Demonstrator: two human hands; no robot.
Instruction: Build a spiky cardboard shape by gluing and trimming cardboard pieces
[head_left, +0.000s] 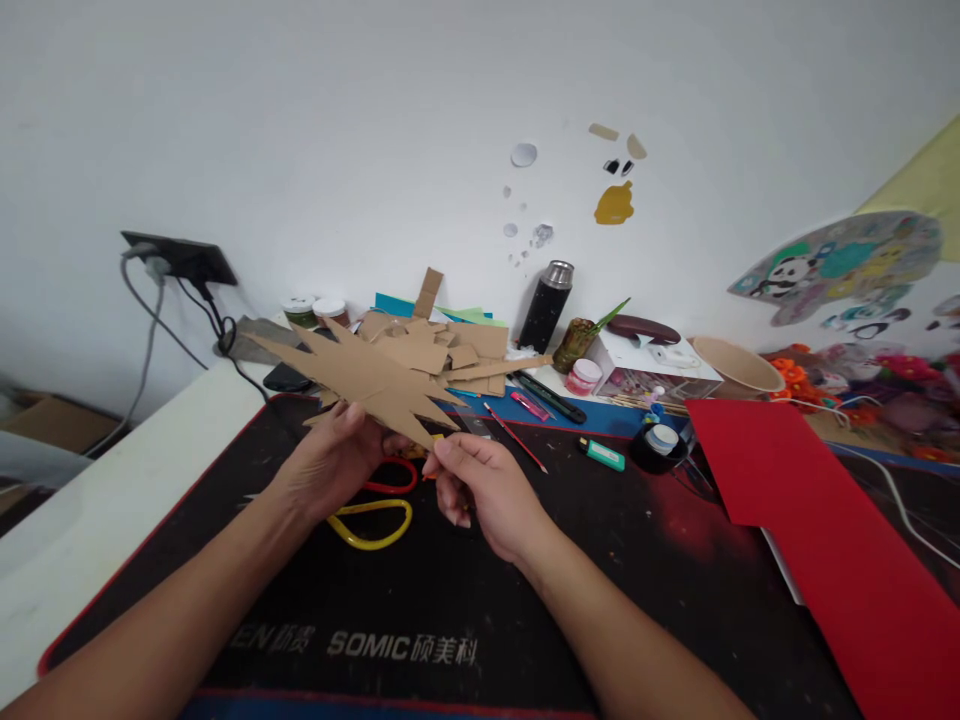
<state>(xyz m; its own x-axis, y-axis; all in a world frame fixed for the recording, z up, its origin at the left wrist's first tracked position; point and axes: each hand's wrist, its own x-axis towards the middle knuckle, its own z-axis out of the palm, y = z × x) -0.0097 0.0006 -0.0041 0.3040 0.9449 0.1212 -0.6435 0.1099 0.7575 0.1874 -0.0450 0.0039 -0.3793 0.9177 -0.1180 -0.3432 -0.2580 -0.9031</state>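
Observation:
A flat piece of brown cardboard with long jagged points hangs above the black mat. My left hand grips its lower left edge, thumb on top and fingers underneath. My right hand pinches one of its lower points between thumb and fingers. Below the cardboard, between my hands, lie a yellow scissor handle and a red one; the rest of these is hidden. Cardboard scraps are heaped just behind the jagged piece.
Behind stand a black flask and a pink jar. A red pencil, a pink cutter and a green glue tube lie right of my hands. Red paper covers the mat's right side. Cables hang at the left.

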